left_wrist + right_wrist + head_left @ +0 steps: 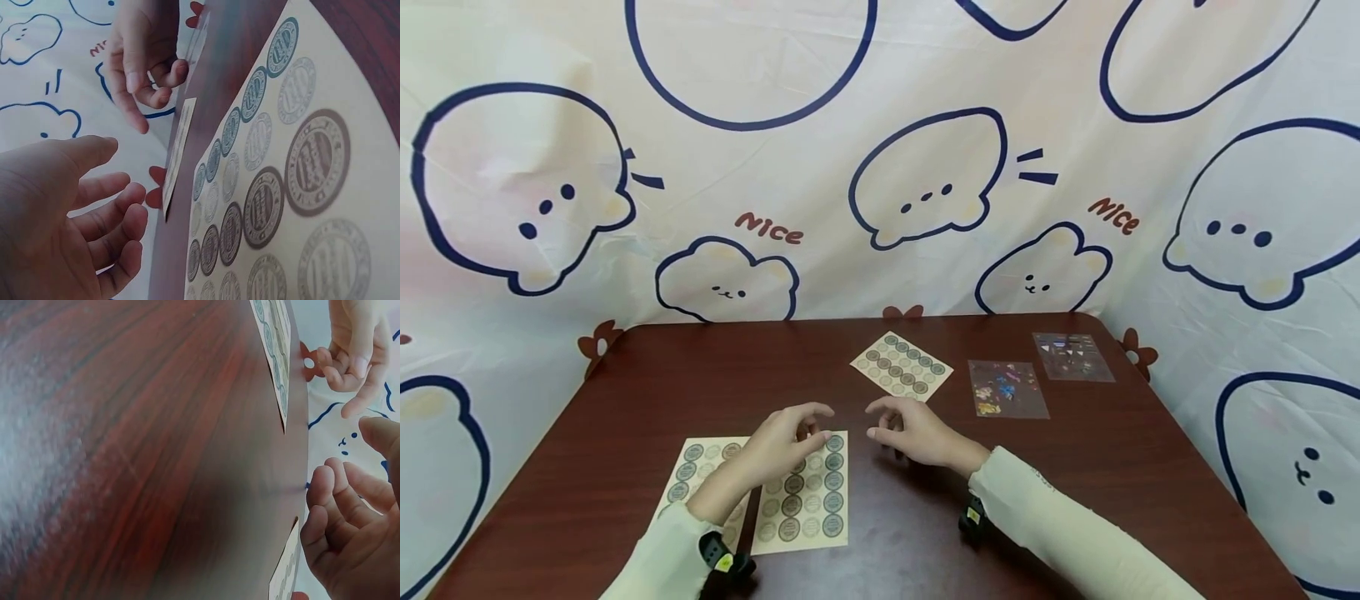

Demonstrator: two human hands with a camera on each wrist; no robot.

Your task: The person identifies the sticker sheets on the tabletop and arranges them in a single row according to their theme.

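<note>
My left hand [786, 442] hovers over a cream sheet of round stickers [812, 515], its fingers loosely bent and nothing in them. Another sheet of round stickers [691, 469] lies just to its left, partly hidden by the left forearm. Across a small gap, my right hand [919, 429] hangs above the bare tabletop with relaxed, bent fingers and holds nothing. Just beyond it a smaller cream sticker sheet [904, 365] lies at an angle. In the left wrist view, rows of green and brown printed circles show on the sticker sheet [269, 169] beside the left hand.
On the right of the dark wooden table [737, 375] lie a clear sheet with small colourful pieces [1007, 390] and a second clear sheet [1073, 357] behind it. A cloth backdrop with cartoon drawings [880, 275] stands around the table's back and sides.
</note>
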